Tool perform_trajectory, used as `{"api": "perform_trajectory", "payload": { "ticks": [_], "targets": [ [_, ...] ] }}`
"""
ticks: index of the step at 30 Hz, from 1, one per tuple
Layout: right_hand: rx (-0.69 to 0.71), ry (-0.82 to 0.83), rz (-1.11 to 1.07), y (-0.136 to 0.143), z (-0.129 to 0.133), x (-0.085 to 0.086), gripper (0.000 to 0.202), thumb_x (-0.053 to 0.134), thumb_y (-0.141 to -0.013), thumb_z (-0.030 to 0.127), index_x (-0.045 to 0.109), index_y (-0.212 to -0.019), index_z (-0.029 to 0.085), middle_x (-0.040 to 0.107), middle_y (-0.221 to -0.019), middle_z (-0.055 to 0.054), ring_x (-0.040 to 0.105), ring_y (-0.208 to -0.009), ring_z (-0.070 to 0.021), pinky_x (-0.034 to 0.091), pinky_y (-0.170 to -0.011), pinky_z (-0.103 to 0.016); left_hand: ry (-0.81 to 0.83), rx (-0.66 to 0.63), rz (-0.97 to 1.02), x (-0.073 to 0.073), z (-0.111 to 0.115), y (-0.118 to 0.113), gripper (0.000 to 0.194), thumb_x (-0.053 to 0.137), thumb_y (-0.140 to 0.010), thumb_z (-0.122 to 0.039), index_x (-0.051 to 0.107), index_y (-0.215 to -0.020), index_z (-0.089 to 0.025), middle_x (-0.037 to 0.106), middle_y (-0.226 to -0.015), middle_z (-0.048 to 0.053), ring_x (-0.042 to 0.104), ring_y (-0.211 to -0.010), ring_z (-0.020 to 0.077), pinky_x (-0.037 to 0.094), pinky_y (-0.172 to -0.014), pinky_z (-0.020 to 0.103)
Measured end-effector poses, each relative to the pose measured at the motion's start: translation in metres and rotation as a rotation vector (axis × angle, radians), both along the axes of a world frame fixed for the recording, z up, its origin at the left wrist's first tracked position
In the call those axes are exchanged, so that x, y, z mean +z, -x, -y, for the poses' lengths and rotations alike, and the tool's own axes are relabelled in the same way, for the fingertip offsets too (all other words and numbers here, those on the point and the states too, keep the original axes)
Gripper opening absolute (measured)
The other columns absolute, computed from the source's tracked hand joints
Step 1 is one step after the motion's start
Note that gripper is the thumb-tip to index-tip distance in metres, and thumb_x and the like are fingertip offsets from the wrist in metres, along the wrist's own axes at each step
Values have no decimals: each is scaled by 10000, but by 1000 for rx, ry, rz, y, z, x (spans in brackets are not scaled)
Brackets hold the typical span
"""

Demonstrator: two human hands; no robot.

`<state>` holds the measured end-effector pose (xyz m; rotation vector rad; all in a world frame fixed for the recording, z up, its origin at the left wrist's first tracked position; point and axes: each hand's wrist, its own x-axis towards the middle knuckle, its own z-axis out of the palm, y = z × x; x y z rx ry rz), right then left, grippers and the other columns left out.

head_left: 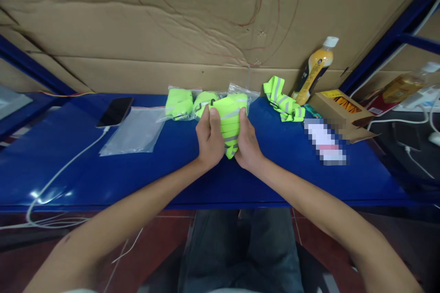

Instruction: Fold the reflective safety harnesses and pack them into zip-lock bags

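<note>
Between my two hands is a folded bundle of neon-yellow reflective strap (229, 123) with grey bands. My left hand (210, 139) presses on its left side, thumb upward. My right hand (248, 142) closes on its right side in the same way. Behind the bundle lie clear zip bags with more neon-yellow straps, one bagged strap (179, 103) at the left and another bagged strap (205, 100) partly hidden by my left hand. A loose reflective strap (283, 100) lies crumpled to the right. Flat clear plastic bags (135, 130) rest to the left.
On the blue table (172, 178) a phone (115, 112) with a white cable lies at left. At right stand a yellow drink bottle (314, 71) and an opened cardboard box (343, 112), near a blurred white paper (325, 142). A cardboard wall (154, 32) rises behind.
</note>
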<state>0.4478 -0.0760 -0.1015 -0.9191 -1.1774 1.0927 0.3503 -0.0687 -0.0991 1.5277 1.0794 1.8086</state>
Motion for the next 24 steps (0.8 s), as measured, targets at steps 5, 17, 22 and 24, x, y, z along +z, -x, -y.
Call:
{"api": "perform_trajectory", "payload": {
  "ticks": [5,17,22,24],
  "targets": [
    [-15,103,-133,-2,5,8,710,538,-938,865,675,-1241,238,813,-1188,-113,749,-1261,-291,649,-989,-438,-130,22,-198,-1,-6,5,642,446,-1064,-808,712,-1166,-232,703,-1301,117,583,-1366,301,350,-1291,481],
    [52,135,-115,-21,-10,14,470,877,-732,654,722,-835,222,785,-888,-45,760,-913,-249,628,-825,-387,-609,-271,-737,32,-14,39,889,912,-703,-782,714,-1432,-313,632,-1561,144,387,-1605,517,131,-1373,662],
    [174,218,-79,-29,-12,12,458,915,-721,627,736,-862,230,801,-908,-26,774,-983,-254,642,-872,-388,-449,-367,-1108,24,-17,36,928,828,-732,-878,715,-1427,-273,506,-1690,197,454,-1507,559,244,-1269,667],
    [112,351,-142,-30,-14,14,504,818,-822,717,736,-940,233,798,-894,-40,783,-961,-265,659,-847,-407,-429,-298,-1122,18,-19,33,1002,752,-734,-954,698,-1454,-259,506,-1680,213,504,-1435,524,294,-1231,610]
  ]
}}
